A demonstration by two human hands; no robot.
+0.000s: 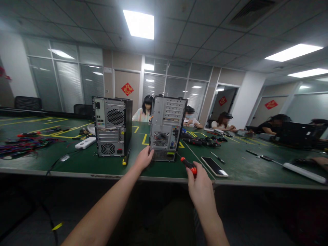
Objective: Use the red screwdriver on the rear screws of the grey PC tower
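Observation:
A tall computer case (164, 128) stands upright on the green table, its silver rear panel facing me. My left hand (145, 159) rests against its lower left edge, the fingers partly hidden by the case side. A red and black screwdriver (188, 165) is gripped in my right hand (200, 179), its shaft pointing at the lower right edge of the case. Whether the tip touches the case I cannot tell. Another computer case (110, 128) stands to the left, with a yellow and black screwdriver (125, 160) lying beside its base.
On the green table (159, 171), a phone (214, 166) lies right of my right hand. A white power strip (85, 142) and a heap of cables (23, 145) are at left. Dark cables (202, 140) lie behind right. Several people sit beyond; a black case (294, 135) stands far right.

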